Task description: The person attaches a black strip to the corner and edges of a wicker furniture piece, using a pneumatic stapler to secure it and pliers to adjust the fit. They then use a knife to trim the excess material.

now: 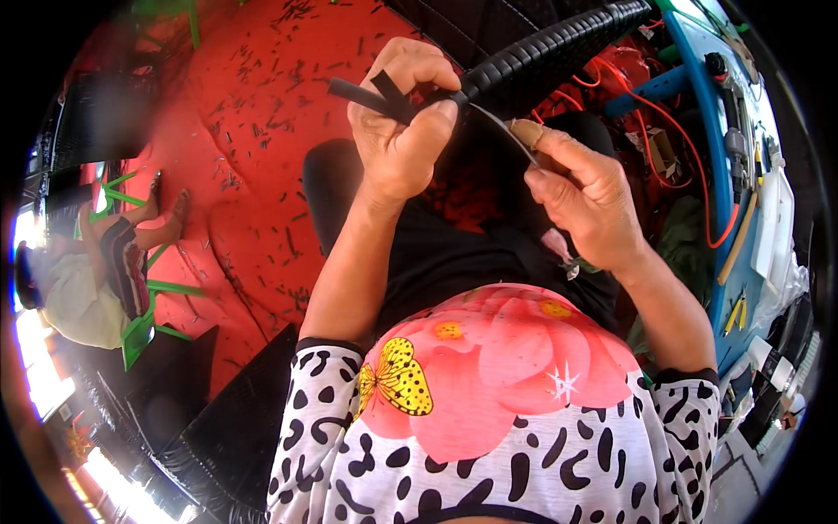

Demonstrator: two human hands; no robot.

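Observation:
My left hand [401, 131] is closed in a pinch at the end of a black woven panel [550, 54] with a ribbed, wrapped edge. Two loose ends of a flat black strip [360, 96] stick out between its thumb and fingers. My right hand [594, 196] is closed on a thin grey metal tool [504, 129], slim and slightly curved. Its far tip reaches the panel's end beside my left thumb; any handle is hidden in my palm. A tan covering [526, 133] wraps one right fingertip.
Black offcuts litter the red floor covering [262, 175]. On the right, a blue table [729, 297] carries tools, including yellow-handled pliers [736, 314]; a red hose [707, 192] loops beside it. Another person [92, 284] sits at the far left on a green chair [140, 336].

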